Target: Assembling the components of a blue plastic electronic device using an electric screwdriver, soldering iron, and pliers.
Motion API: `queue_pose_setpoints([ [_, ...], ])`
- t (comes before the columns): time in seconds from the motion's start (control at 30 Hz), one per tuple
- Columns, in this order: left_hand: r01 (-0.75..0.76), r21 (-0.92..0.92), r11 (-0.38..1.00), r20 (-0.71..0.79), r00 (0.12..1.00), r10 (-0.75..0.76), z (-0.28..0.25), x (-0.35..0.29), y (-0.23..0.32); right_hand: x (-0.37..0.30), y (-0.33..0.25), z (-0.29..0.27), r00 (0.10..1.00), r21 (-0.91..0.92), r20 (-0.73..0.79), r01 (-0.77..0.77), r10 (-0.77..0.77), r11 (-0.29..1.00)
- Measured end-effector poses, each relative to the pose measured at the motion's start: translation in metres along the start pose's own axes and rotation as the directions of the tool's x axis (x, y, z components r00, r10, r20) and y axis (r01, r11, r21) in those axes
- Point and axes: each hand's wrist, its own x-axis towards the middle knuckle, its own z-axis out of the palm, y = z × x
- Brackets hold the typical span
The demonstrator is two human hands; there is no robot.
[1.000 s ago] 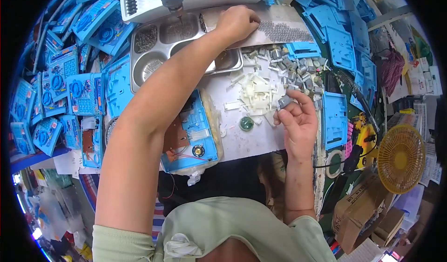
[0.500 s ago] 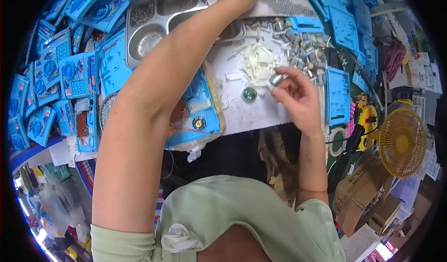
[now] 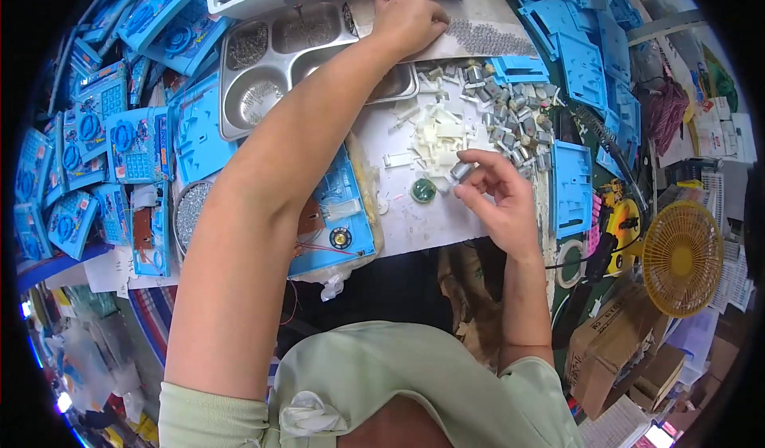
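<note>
While pinching small motor (image 3: 460, 172), right hand (image 3: 508, 207): risking drop through slackened grip.
Left hand (image 3: 409, 26): over cardboard (image 3: 478, 7), fingers' grasp unclear.

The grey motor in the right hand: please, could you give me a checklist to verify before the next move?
1. Motor gripped by the right hand: ok, pinched between thumb and fingers.
2. Motor apart from the green round container: ok, a gap shows between them.
3. Left hand at the cardboard with small grey parts: ok, it is over the cardboard.
4. Part held in the left hand: cannot tell, its fingertips are not clear.
5. Open blue housing fully in view: not ok, the left forearm covers part of it.
</note>
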Motion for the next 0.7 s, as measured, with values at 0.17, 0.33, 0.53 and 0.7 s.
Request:
queue_pose_setpoints([
  [0.17, 0.230, -0.115, 0.966, -0.026, 0.972, -0.234, 0.009, 0.009, -0.004, -0.001, 0.001, -0.005, 0.999, 0.006, -0.027, -0.016, 0.016, 1.000],
  [0.33, -0.224, 0.131, 0.966, -0.207, 0.947, 0.248, -0.023, 0.001, 0.013, -0.006, 0.001, -0.013, 1.000, -0.032, -0.022, -0.008, 0.007, 0.999],
  [0.53, -0.061, -0.397, 0.916, -0.250, 0.967, -0.044, -0.042, -0.023, 0.029, -0.002, 0.005, -0.008, 0.993, -0.187, 0.092, -0.055, 0.073, 0.981],
  [0.7, 0.119, -0.773, 0.624, 0.136, 0.990, -0.021, -0.119, -0.119, 0.055, 0.002, -0.003, -0.002, 0.965, -0.477, 0.216, -0.031, 0.151, 0.878],
])
